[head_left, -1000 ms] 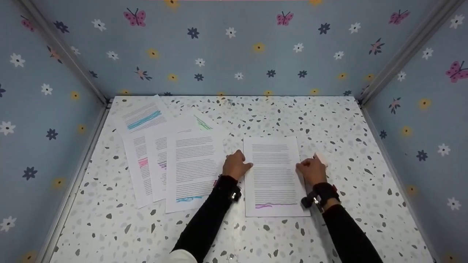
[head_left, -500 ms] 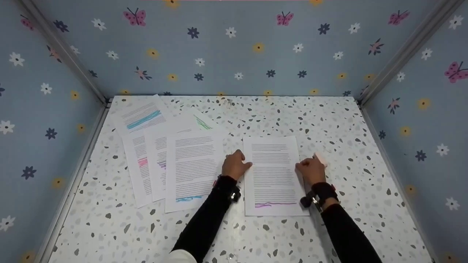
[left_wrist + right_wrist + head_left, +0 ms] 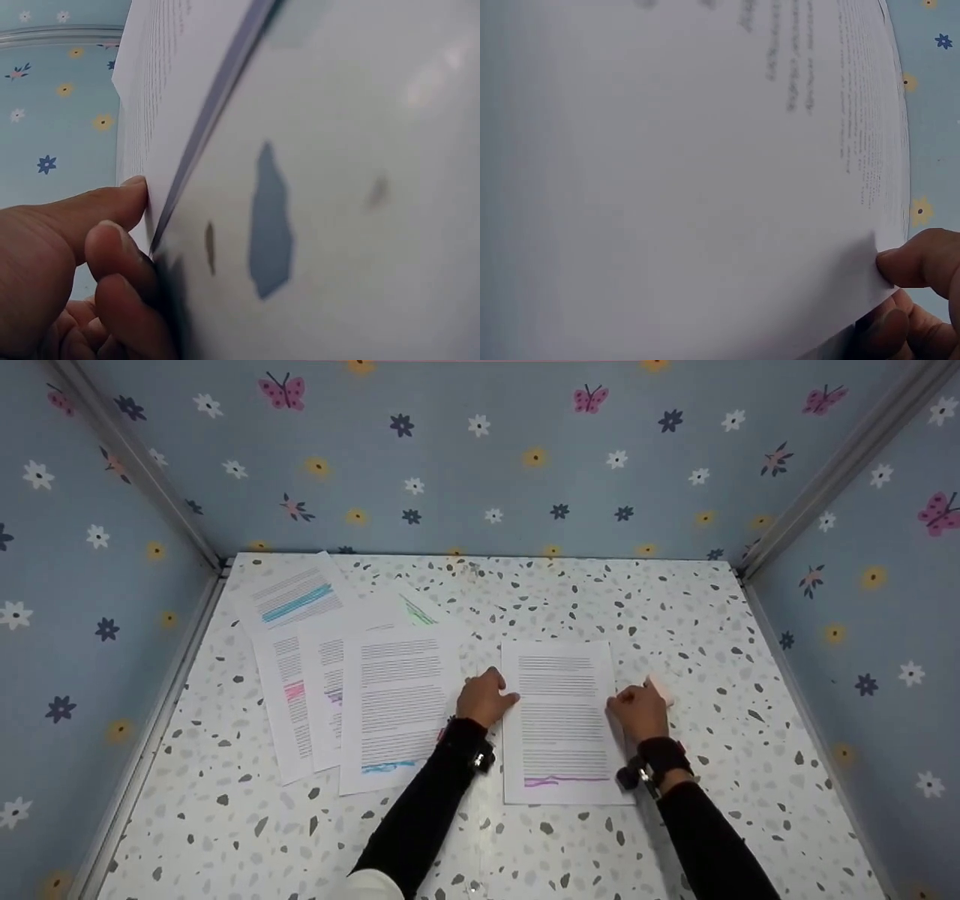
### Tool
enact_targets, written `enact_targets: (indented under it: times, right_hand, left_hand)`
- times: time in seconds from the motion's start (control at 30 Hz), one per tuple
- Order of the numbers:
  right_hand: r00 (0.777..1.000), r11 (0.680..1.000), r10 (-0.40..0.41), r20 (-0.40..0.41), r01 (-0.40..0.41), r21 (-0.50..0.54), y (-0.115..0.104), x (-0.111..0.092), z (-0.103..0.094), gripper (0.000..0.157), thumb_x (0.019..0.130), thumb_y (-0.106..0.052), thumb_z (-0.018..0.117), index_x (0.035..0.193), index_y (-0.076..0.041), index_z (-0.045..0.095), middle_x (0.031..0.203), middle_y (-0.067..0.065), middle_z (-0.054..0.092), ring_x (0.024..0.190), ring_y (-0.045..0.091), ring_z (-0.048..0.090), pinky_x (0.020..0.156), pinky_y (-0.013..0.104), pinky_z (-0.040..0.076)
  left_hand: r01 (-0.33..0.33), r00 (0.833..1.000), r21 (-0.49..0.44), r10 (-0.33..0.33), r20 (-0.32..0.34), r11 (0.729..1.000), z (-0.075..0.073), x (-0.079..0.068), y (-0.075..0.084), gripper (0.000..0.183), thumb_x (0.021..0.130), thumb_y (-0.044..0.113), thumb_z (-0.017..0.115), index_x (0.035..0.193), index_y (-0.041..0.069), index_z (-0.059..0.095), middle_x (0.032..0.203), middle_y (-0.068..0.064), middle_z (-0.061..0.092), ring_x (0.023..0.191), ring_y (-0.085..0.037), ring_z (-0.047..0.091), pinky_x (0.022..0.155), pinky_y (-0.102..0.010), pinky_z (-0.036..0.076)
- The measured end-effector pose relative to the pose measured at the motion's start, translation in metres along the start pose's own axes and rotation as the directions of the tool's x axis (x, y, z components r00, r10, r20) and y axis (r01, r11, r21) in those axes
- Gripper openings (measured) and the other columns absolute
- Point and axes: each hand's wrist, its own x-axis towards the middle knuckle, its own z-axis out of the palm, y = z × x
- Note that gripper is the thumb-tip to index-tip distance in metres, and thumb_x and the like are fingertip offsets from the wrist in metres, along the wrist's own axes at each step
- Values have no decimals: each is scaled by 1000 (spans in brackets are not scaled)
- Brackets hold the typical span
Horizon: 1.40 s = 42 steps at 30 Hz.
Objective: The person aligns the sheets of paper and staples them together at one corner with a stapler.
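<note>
A stack of printed sheets lies upright before me in the head view, with a purple marker line near the bottom of its top page. My left hand holds its left edge. In the left wrist view that thumb lies on the paper, with curled fingers beside and below the edge. On the opposite side, my right hand pinches the right edge, thumb on top and fingers underneath. A small pale pink object sits just beyond the right hand, partly hidden by it.
Several overlapping printed pages with blue, pink, purple and green marks spread over the left of the speckled table. Patterned blue panels enclose the back and both sides. A white round object shows at the bottom edge.
Both hands keep their places at the paper's edges, and the stack stays put. Only the head view shifts very slightly.
</note>
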Motion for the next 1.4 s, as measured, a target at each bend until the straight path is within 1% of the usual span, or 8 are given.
enact_targets:
  times: [0.23,0.4,0.57,0.73,0.97,1.07,1.3,1.4]
  right_hand:
    - [998,998,51,42,-50,-33,1,0,4,23,91,-21,71,100,-1,63,95,16,64,77,29,58,67,39,45]
    - [997,998,52,66,-49,-46,3,0,5,25,92,-23,71,102,-2,63,97,17,64,78,28,56,69,38,44]
    - [998,999,22,64,-20,-34,3,-2,1,25,93,-22,71,102,0,63,94,16,61,78,29,56,69,39,43]
    - [997,1000,17,72,-15,-23,1,-2,-1,25,93,-22,70,102,0,62,98,16,57,82,29,55,71,39,43]
    - [997,999,33,67,-32,-22,2,-1,-3,25,92,-24,70,102,-2,62,94,15,59,78,28,55,68,38,42]
    - [997,999,33,63,-32,-13,3,0,-4,25,92,-24,69,103,-2,62,91,14,59,76,28,54,68,37,41]
    - [997,999,41,63,-41,1,5,-1,-3,26,91,-24,69,103,-2,62,92,13,56,78,28,54,69,37,41]
    - [996,999,52,70,-52,-2,5,-1,-1,26,91,-24,69,103,-2,62,93,13,56,79,28,53,69,37,41]
  left_hand:
    - [22,999,10,-22,34,1000,-1,0,-3,29,90,26,80,94,4,62,78,-10,63,73,-28,60,71,-44,48]
    - [10,1000,12,-11,23,1000,-1,-4,-4,28,90,24,80,92,3,62,73,-7,58,69,-25,55,71,-43,48]
    - [-8,1000,30,8,12,1000,-2,-7,0,26,90,23,79,87,5,62,72,-5,59,71,-27,57,88,-47,50]
    - [-25,1000,48,26,-11,999,-3,-7,1,26,89,21,79,83,5,59,70,-5,59,71,-29,59,103,-51,43]
    - [-4,1000,25,3,11,1000,-5,-5,3,26,90,24,79,85,6,61,67,-2,54,66,-24,53,82,-48,50]
    - [0,1000,23,0,21,1000,-4,-3,4,26,91,25,79,87,6,63,65,-1,54,64,-22,53,81,-46,51]
    - [29,999,36,-31,34,999,0,2,0,27,90,29,80,88,9,63,66,-1,57,66,-22,57,67,-40,49]
    - [32,999,46,-33,34,998,2,2,-2,27,89,30,80,87,9,63,69,-2,59,68,-22,57,66,-38,47]
